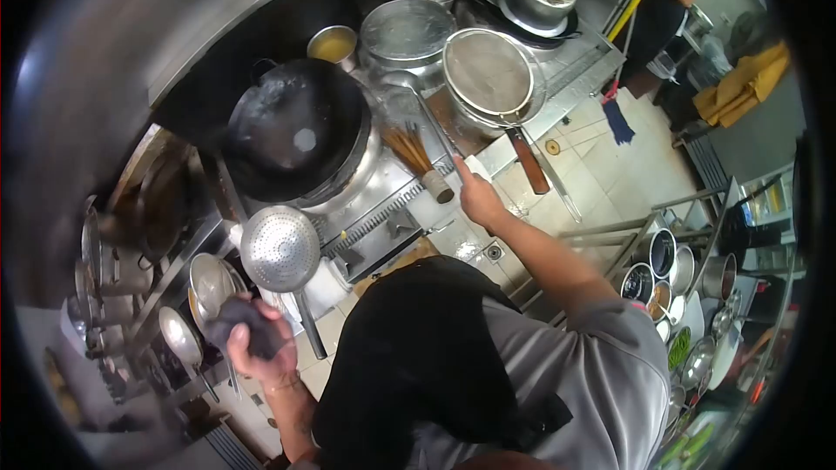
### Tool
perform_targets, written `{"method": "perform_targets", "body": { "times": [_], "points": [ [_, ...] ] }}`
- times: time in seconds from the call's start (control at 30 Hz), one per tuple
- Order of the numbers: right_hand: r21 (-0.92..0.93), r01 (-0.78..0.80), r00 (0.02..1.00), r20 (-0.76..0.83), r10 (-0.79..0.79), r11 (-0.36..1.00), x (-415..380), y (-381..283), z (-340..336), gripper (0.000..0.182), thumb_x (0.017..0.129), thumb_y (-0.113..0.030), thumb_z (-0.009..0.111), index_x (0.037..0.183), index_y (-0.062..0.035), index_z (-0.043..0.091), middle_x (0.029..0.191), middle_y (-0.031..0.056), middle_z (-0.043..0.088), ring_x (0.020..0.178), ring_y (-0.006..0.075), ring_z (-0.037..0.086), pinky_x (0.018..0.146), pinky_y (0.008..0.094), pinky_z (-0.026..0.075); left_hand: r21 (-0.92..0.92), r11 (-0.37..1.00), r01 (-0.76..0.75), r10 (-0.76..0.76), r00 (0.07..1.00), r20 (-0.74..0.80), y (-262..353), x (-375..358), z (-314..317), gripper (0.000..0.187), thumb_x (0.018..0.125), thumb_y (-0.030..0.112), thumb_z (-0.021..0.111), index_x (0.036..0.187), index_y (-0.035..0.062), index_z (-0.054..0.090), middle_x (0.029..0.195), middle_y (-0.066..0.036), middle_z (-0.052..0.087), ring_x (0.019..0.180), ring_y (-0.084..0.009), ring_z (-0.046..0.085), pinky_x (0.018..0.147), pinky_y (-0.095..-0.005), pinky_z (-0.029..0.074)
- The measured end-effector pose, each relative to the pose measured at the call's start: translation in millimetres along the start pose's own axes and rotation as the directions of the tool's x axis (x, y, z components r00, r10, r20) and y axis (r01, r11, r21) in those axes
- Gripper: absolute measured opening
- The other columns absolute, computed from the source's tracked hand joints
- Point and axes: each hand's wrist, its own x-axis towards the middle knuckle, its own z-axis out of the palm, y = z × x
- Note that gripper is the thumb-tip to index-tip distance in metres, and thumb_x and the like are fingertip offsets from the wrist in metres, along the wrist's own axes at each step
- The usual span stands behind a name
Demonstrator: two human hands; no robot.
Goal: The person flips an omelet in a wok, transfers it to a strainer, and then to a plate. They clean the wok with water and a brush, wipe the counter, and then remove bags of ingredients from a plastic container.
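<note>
— While we look down from above, where do we find our right hand (478, 198)?

— Just right of the frame's centre, at the front edge of the stove (409, 209). Its fingers are curled tight around the long handle of a ladle (402, 83), whose bowl sits up near the middle top, between the black wok (296, 126) and the round mesh strainer (488, 74).

— And the left hand (261, 344)?

— Lower left of the frame. We have it closed around a dark cloth (244, 322), bunched in the palm, with the fingers wrapped over it.

— What lies near that hand?

— A perforated skimmer (280, 248) sits just above it, its handle running down toward the bottom centre. Further left we see several steel ladles and pans (209, 283) hung on a rack.

— What is in the wok?

— It looks nearly bare, with a small pale patch near its middle; we cannot tell what that is.

— And beyond it?

— A small pot of yellow liquid (333, 43) stands at the upper middle, beside a large lidded steel pot (407, 30). A bamboo brush (416, 157) lies on the stove just left of our right hand. At the lower right, bowls of seasoning (657, 274) crowd a trolley.
</note>
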Motion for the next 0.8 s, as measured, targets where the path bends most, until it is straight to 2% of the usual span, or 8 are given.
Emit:
{"method": "perform_targets", "body": {
  "times": [0.23,0.37,0.57,0.63,0.7,0.73,0.77,0.8],
  "points": [
    [-0.093,-0.041,0.999,0.006,0.041,0.995,15,39,48,0.075,0.093,-0.003,0.055,0.163,-0.0222,0.035,0.112,0.0299,0.065,0.095,0.0491,0.069,0.088,0.0581,0.055,0.197,0.951,0.237,-0.240,0.971,-0.007,-32,0,64,0.044,0.092,0.029,0.061,0.121,-0.0048,0.059,0.084,-0.019,0.069,0.057,-0.0254,0.064,0.045,-0.0323,0.050],
    [-0.171,0.250,0.937,-0.204,-0.282,0.953,-14,12,19,0.070,0.088,-0.013,0.074,0.153,-0.0099,0.049,0.123,0.0249,0.062,0.113,0.0423,0.062,0.101,0.0517,0.052,0.181,0.937,0.299,-0.312,0.949,0.050,-45,0,72,0.041,0.090,0.022,0.062,0.120,-0.0056,0.058,0.087,-0.022,0.071,0.060,-0.0288,0.067,0.047,-0.0352,0.055],
    [0.280,0.386,0.873,0.197,-0.446,0.879,-108,-111,-86,0.062,0.092,-0.019,0.079,0.149,-0.0069,0.057,0.135,0.0217,0.066,0.124,0.0371,0.063,0.109,0.0476,0.050,0.307,0.894,0.328,-0.329,0.943,-0.049,-55,-2,51,0.036,0.092,0.031,0.064,0.111,0.0001,0.065,0.085,-0.014,0.072,0.060,-0.0232,0.065,0.047,-0.0327,0.048],
    [0.807,0.048,0.754,0.358,-0.551,0.589,-118,-132,-82,0.060,0.095,-0.023,0.076,0.150,-0.0111,0.058,0.124,0.0206,0.071,0.108,0.0371,0.071,0.100,0.0489,0.055,0.319,0.905,0.281,-0.319,0.945,0.073,-60,6,43,0.033,0.093,0.031,0.064,0.107,0.0014,0.067,0.085,-0.013,0.072,0.061,-0.0220,0.065,0.048,-0.0319,0.047],
    [0.864,-0.417,0.752,0.502,-0.427,0.282,-123,-131,-46,0.055,0.097,-0.024,0.070,0.150,-0.0148,0.059,0.117,0.0179,0.076,0.098,0.0355,0.075,0.090,0.0486,0.058,0.244,0.904,0.351,-0.387,0.914,0.119,-73,20,25,0.027,0.095,0.026,0.062,0.105,0.0016,0.068,0.087,-0.014,0.073,0.063,-0.0220,0.063,0.055,-0.0325,0.050],
    [0.451,-0.006,0.907,0.378,-0.185,0.892,-133,-134,-13,0.050,0.097,-0.023,0.067,0.146,-0.0156,0.061,0.116,0.0177,0.076,0.098,0.0358,0.075,0.090,0.0483,0.058,0.250,0.890,0.381,-0.427,0.889,0.165,-72,19,27,0.028,0.095,0.026,0.062,0.108,0.0016,0.067,0.088,-0.014,0.072,0.063,-0.0215,0.062,0.055,-0.0318,0.050],
    [-0.397,0.120,0.989,0.123,-0.077,0.910,-147,-131,15,0.046,0.097,-0.022,0.063,0.143,-0.0163,0.064,0.114,0.0175,0.076,0.098,0.0360,0.075,0.090,0.0480,0.058,0.260,0.874,0.409,-0.465,0.859,0.213,-69,20,31,0.029,0.096,0.026,0.061,0.110,0.0015,0.066,0.088,-0.013,0.072,0.062,-0.0210,0.061,0.056,-0.0312,0.049],
    [-0.410,0.020,0.998,0.069,0.009,0.912,-167,-117,24,0.046,0.097,-0.022,0.063,0.143,-0.0163,0.064,0.114,0.0175,0.076,0.098,0.0360,0.075,0.090,0.0480,0.058,0.281,0.863,0.420,-0.494,0.818,0.294,-71,19,31,0.031,0.096,0.026,0.061,0.113,0.0011,0.065,0.089,-0.013,0.072,0.062,-0.0208,0.062,0.056,-0.0309,0.049]
  ]
}}
